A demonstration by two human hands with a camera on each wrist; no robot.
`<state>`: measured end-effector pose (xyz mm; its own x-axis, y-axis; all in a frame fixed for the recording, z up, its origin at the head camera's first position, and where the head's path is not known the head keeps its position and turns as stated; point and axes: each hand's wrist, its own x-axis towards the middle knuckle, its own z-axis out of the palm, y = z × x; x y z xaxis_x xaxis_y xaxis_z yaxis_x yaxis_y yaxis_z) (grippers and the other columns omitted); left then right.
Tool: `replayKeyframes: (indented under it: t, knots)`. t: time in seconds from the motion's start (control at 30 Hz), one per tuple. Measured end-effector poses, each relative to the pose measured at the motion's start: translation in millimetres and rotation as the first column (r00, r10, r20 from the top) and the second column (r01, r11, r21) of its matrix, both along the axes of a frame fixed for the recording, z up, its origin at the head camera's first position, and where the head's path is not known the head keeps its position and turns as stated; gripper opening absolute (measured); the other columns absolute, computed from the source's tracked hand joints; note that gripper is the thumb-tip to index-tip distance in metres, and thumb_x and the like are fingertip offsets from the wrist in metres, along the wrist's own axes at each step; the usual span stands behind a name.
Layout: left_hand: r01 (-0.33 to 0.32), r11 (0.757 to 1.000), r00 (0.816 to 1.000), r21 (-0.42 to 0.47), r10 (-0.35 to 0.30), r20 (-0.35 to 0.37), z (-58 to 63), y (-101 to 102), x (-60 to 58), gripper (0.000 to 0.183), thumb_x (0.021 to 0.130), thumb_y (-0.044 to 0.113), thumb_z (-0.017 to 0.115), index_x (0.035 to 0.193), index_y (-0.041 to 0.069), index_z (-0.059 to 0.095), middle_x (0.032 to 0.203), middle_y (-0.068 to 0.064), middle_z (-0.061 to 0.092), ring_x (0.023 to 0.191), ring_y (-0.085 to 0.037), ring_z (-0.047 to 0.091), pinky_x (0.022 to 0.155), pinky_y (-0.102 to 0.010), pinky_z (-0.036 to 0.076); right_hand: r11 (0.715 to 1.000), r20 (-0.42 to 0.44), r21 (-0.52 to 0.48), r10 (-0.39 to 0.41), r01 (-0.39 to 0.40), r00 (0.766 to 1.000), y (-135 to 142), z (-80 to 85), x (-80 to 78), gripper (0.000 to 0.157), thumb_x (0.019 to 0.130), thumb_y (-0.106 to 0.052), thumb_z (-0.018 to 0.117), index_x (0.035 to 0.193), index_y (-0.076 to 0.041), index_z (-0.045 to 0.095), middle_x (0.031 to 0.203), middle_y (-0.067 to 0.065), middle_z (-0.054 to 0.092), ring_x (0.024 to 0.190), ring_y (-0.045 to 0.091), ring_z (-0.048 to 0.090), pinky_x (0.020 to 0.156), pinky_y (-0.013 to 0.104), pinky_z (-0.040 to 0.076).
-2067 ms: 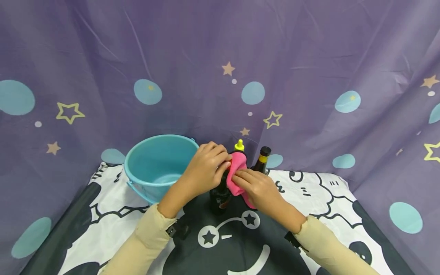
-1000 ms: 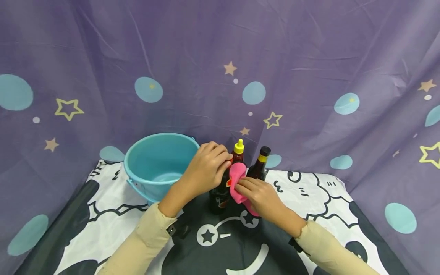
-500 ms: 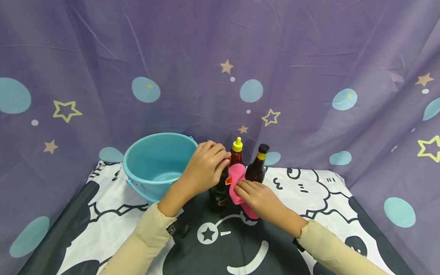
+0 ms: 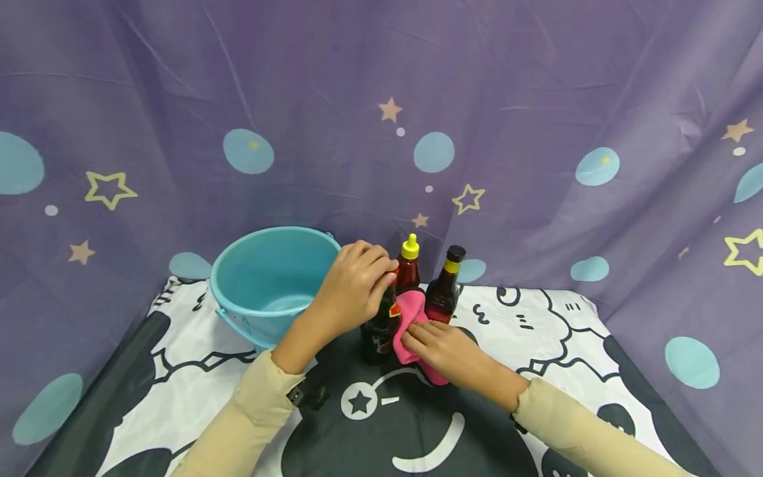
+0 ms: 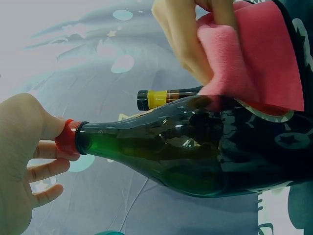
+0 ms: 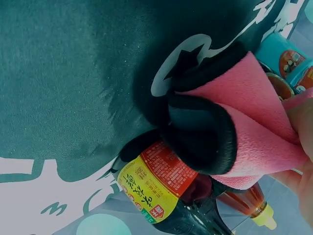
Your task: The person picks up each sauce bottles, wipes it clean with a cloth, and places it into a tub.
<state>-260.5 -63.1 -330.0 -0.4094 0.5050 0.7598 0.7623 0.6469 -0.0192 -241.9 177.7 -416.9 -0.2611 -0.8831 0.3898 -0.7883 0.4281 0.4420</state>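
Observation:
A dark green glass bottle (image 4: 375, 336) stands upright on the table, its red cap (image 5: 67, 137) pinched from above by the fingers and thumb of my left hand (image 4: 353, 286). With my right hand (image 4: 444, 352) I grip a pink cloth (image 4: 410, 311) edged in black. The bunched cloth lies against the right side of the bottle, over part of its label. In the left wrist view, the cloth (image 5: 259, 54) overlaps the bottle's wide lower body. The right wrist view shows the cloth folded, its black trim (image 6: 227, 142) curling outward.
Just behind stand a red-brown sauce bottle (image 4: 408, 270) with a yellow nozzle cap and a dark sauce bottle (image 4: 442, 291) with a black cap. A blue bucket (image 4: 235, 305) stands to the left. A purple star-patterned curtain (image 4: 524, 99) hangs behind the printed tablecloth (image 4: 536, 324).
My right hand has slid the pink cloth down along the bottle's side, uncovering more of the two bottles behind. My left hand keeps its hold on the cap.

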Motion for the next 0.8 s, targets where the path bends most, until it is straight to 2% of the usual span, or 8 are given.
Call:
replayKeyframes:
  t: [0.07,0.13,0.33,0.63,0.8]
  knots:
    - [0.0,1.0,1.0,0.007,0.0,-0.004,0.4,-0.8,0.2,0.013,0.098,0.014,0.065,0.105,0.007,0.073,0.1,-0.006,0.068,0.098,-0.028,0.059,0.094,-0.047,0.049,0.999,-0.011,0.03,0.011,-0.01,1.0,-1.6,-0.5,-1.9,0.028,0.089,-0.003,0.071,0.117,-0.009,0.066,0.109,0.003,0.072,0.101,0.018,0.069,0.09,0.035,0.058]
    - [0.001,1.0,1.0,0.009,-0.001,-0.007,1.0,-1.1,0.3,0.013,0.098,0.014,0.065,0.105,0.007,0.073,0.1,-0.006,0.068,0.098,-0.028,0.059,0.094,-0.047,0.049,0.998,-0.016,0.061,0.02,-0.019,1.0,-3.3,-2.0,-3.3,0.035,0.083,-0.005,0.078,0.116,-0.011,0.068,0.107,0.001,0.073,0.101,0.017,0.069,0.089,0.034,0.058]
    - [0.002,1.0,1.0,-0.003,-0.002,-0.015,1.0,0.2,0.1,0.014,0.098,0.015,0.065,0.105,0.008,0.074,0.101,-0.005,0.069,0.097,-0.027,0.059,0.093,-0.046,0.05,0.992,0.052,0.124,0.006,-0.012,0.999,-7.6,-9.3,-2.5,0.04,0.075,-0.006,0.08,0.113,-0.015,0.071,0.105,-0.004,0.073,0.099,0.014,0.069,0.086,0.031,0.058]
    - [0.007,1.0,1.0,0.011,-0.007,0.01,0.7,0.4,0.6,0.014,0.098,0.016,0.065,0.107,0.008,0.074,0.101,-0.006,0.069,0.098,-0.027,0.059,0.095,-0.047,0.049,0.985,0.159,0.165,-0.065,0.038,0.985,-11.5,-16.2,-0.9,0.037,0.081,-0.009,0.081,0.115,-0.019,0.071,0.109,-0.005,0.074,0.102,0.014,0.068,0.091,0.032,0.057]
    - [0.008,1.0,1.0,0.024,-0.009,0.022,-1.2,-0.7,0.5,0.015,0.098,0.016,0.065,0.107,0.008,0.074,0.101,-0.006,0.069,0.099,-0.027,0.059,0.094,-0.046,0.049,0.985,0.196,0.166,-0.079,0.047,0.977,-10.9,-14.4,-2.3,0.041,0.08,-0.006,0.081,0.117,-0.02,0.071,0.112,-0.006,0.074,0.105,0.014,0.069,0.093,0.032,0.057]
